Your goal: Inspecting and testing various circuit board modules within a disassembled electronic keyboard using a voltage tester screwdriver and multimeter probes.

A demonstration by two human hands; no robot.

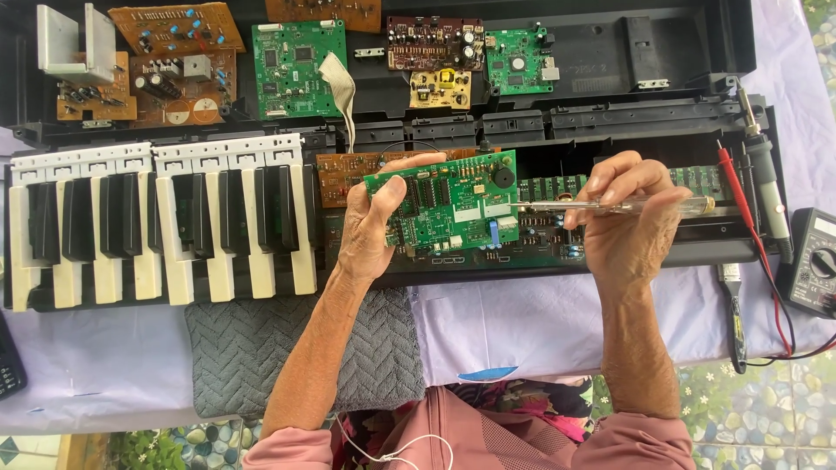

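Surface: pale lilac cloth [514, 322] covers the table, with a grey knitted towel [252, 348] lying at the near edge under the left forearm.
Left hand: left hand [370, 231] is closed on the left edge of a green circuit board [453, 204], thumb on top, holding it tilted above the opened keyboard.
Right hand: right hand [623, 222] pinches a screwdriver [610, 206] with a clear handle; its shaft lies level and the tip touches the right edge of the green circuit board.
Keyboard: black case [610, 122] lies open across the table; a block of white and black keys [165, 231] sits at the left, just beside the left hand.
Right side: black multimeter [814, 261] with a red probe lead [749, 218], and a soldering iron [766, 183] resting on the case edge.
Far side: several brown and green loose boards [296, 65] are laid in the raised lid, beside a white metal bracket [74, 43] in the far left corner.
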